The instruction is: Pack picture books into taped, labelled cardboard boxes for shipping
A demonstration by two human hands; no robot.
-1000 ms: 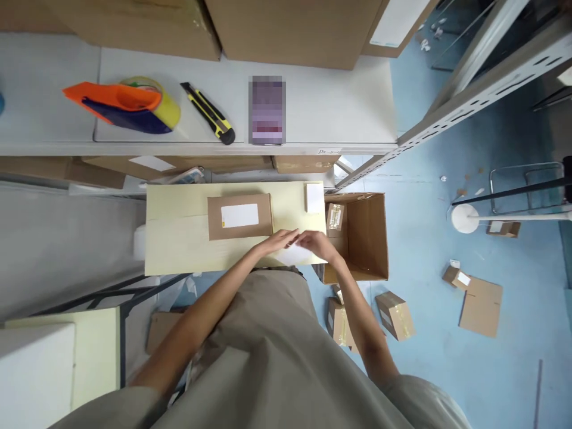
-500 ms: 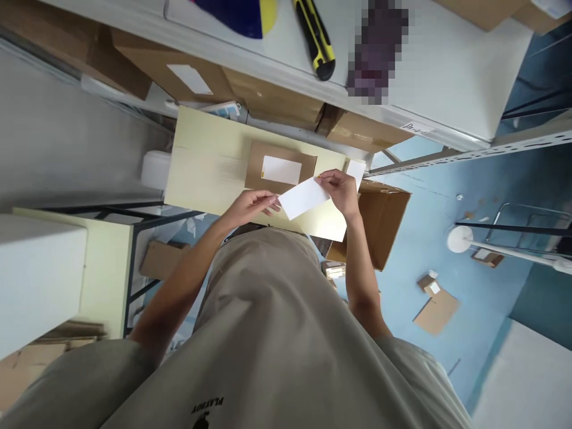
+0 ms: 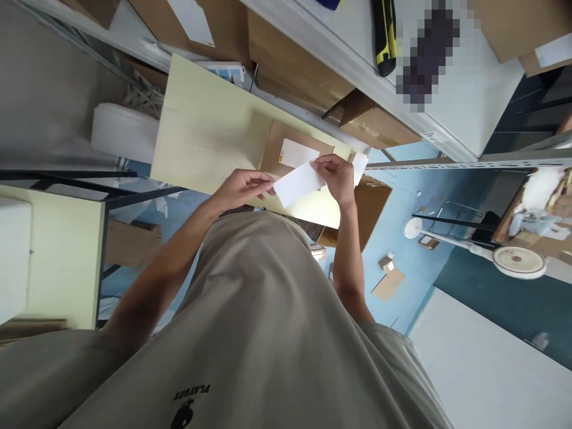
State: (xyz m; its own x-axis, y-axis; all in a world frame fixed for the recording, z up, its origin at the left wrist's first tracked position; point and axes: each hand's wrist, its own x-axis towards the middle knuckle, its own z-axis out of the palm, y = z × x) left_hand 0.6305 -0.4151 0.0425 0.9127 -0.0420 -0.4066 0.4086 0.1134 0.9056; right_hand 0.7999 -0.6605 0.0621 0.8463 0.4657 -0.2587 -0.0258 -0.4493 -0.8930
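Note:
A white paper slip (image 3: 298, 183) is stretched between my two hands, over the front edge of a pale yellow tabletop (image 3: 201, 131). My right hand (image 3: 338, 179) pinches its upper right corner, where a small yellow mark shows. At the slip's left end, the fingertips of my left hand (image 3: 245, 186) are pressed together on its edge. Just beyond the slip lies a brown cardboard box (image 3: 273, 146) with a white label (image 3: 297, 152) on top. More white paper (image 3: 358, 168) sits at the table's right end, partly behind my right hand.
Above the table runs a white shelf (image 3: 473, 89) carrying a black and yellow utility knife (image 3: 385, 42) and a blurred-out dark object. Cardboard boxes (image 3: 299, 65) stand beneath it. An open carton (image 3: 375, 205) is on the right, with a white fan (image 3: 518, 262) farther off.
My head view has turned and shifted, so the table and shelf sit differently. The left fingers, looser before, now close on the slip's left edge; the right hand keeps its pinch.

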